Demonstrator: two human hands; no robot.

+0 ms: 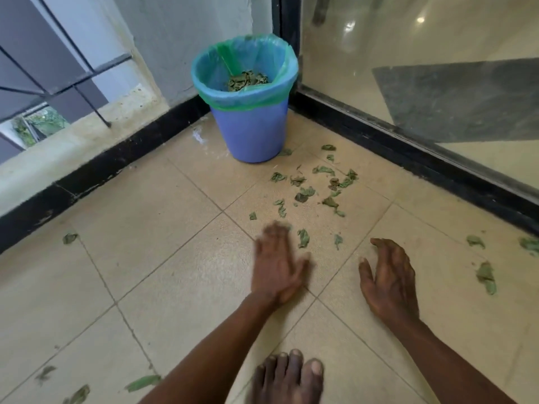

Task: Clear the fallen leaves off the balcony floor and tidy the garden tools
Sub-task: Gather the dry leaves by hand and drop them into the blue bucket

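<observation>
Ahead, leaf trail (305, 191) lengthwise toward the bin (250, 135).

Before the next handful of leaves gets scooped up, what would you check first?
1. bin upright and near: ok.
2. Room in it: ok, the binned leaves lie low.
3. left hand and right hand free: ok, both hold nothing.
4. floor cleared: not ok, loose leaves lie scattered.
5. Garden tools tidied: cannot tell, none in view.
</observation>
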